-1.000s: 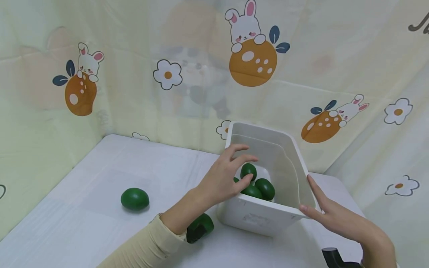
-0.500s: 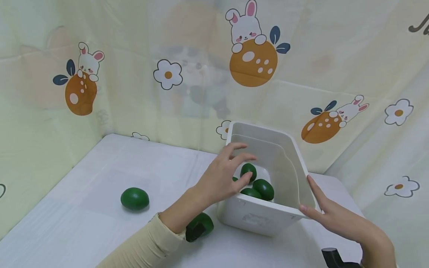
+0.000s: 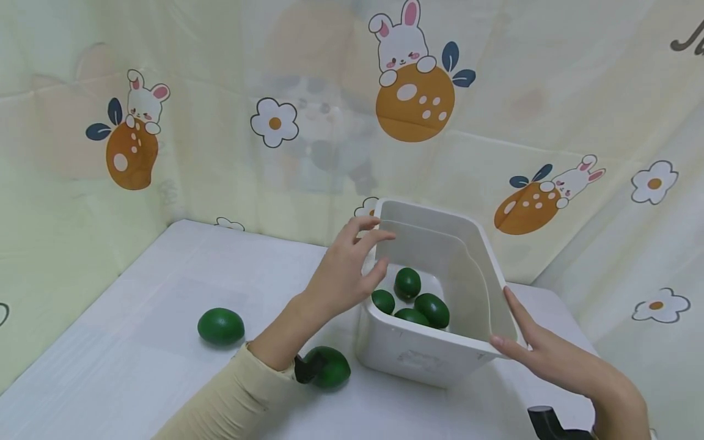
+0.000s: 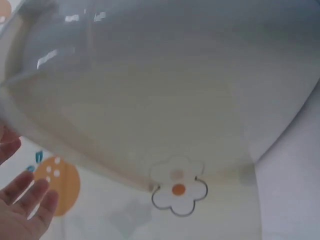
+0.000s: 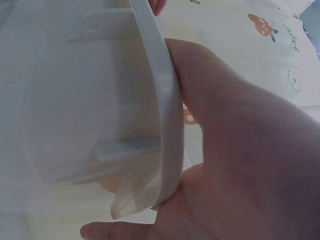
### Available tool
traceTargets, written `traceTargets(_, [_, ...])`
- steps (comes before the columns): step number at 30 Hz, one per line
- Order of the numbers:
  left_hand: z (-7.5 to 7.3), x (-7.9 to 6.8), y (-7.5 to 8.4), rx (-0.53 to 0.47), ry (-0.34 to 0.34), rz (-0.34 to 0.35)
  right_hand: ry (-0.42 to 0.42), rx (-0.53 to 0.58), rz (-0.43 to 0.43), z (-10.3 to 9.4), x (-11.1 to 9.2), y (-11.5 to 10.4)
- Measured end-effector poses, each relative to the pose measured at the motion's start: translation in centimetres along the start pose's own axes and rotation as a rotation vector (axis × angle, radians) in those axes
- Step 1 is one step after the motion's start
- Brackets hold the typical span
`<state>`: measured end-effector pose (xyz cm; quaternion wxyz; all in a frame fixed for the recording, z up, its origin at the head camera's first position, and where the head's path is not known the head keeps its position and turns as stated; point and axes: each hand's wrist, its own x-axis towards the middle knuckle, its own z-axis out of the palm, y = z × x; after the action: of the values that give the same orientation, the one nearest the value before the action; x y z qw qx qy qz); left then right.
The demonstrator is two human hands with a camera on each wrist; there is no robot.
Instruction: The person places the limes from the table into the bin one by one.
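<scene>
A white plastic bin (image 3: 407,351) stands tilted on the table, and several green oval fruits (image 3: 432,310) lie inside it. My right hand (image 3: 555,357) holds the bin's right front corner, thumb at the front rim and fingers along the side. In the right wrist view the bin's rim (image 5: 170,115) rests against that hand. My left hand (image 3: 343,269) hovers at the bin's left rim, fingers spread and slightly bent, holding nothing. Below the left wrist, one green oval fruit (image 3: 332,368) sits on the table, partly covered by a black wrist mount. Another green oval fruit (image 3: 221,326) lies farther left.
The white table (image 3: 137,366) backs onto a cream curtain (image 3: 324,165) printed with rabbits and flowers. A black wrist-camera mount (image 3: 544,421) shows by the right forearm. In the left wrist view the bin's wall (image 4: 150,100) takes up most of the frame.
My left hand has pulled back up and left from over the fruits to the bin's left rim, uncovering another fruit inside. The right hand and the bin have stayed put.
</scene>
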<state>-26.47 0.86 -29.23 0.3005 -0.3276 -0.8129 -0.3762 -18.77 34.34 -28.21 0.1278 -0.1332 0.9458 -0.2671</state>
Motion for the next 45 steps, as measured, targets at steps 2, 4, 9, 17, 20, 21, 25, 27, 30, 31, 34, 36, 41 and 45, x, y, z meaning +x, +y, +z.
traceTargets(2, [-0.4, 0.1, -0.4, 0.006, 0.002, -0.024, 0.001, 0.001, -0.003, 0.0, 0.0, 0.0])
traceTargets(4, [-0.8, 0.2, -0.8, 0.030, -0.009, -0.052, 0.003, -0.005, -0.002, 0.0, 0.0, 0.0])
traceTargets(9, [-1.9, 0.1, -1.8, 0.121, -0.146, -0.173, 0.002, -0.002, -0.008, 0.0, 0.0, 0.0])
traceTargets(17, [-3.6, -0.6, -2.7, 0.229, -0.643, -0.348, 0.002, -0.009, -0.003, 0.0, -0.1, -0.1])
traceTargets(20, [-3.8, -0.9, -2.9, 0.269, -0.813, -0.391, 0.003, -0.008, -0.002, 0.0, -0.1, -0.1])
traceTargets(21, [-3.9, -0.9, -2.9, 0.276, -0.858, -0.404, 0.002, -0.006, -0.001, 0.0, 0.0, -0.1])
traceTargets(25, [-3.9, -1.4, -3.5, 0.283, -0.963, -0.455, 0.000, 0.003, 0.002, 0.0, 0.0, 0.0])
traceTargets(27, [-3.9, -1.6, -3.9, 0.284, -0.988, -0.478, 0.000, 0.004, 0.004, 0.0, 0.0, 0.1])
traceTargets(30, [-3.8, -1.9, -4.4, 0.302, -1.025, -0.529, -0.001, 0.013, 0.003, 0.1, -0.1, 0.1])
traceTargets(31, [-3.8, -2.0, -4.5, 0.310, -1.039, -0.546, -0.001, 0.016, 0.001, 0.1, -0.1, 0.1])
traceTargets(34, [-3.6, -2.2, -4.9, 0.331, -1.082, -0.594, -0.001, 0.023, -0.003, 0.1, -0.1, 0.1])
traceTargets(36, [-3.5, -2.3, -5.1, 0.333, -1.106, -0.617, -0.001, 0.021, -0.002, 0.2, -0.1, 0.1])
traceTargets(41, [-3.2, -2.5, -5.4, 0.302, -1.138, -0.651, 0.002, 0.016, -0.004, 0.2, -0.1, 0.1])
traceTargets(45, [-2.8, -2.7, -5.6, 0.188, -1.153, -0.692, -0.003, 0.025, -0.006, 0.1, -0.1, 0.0])
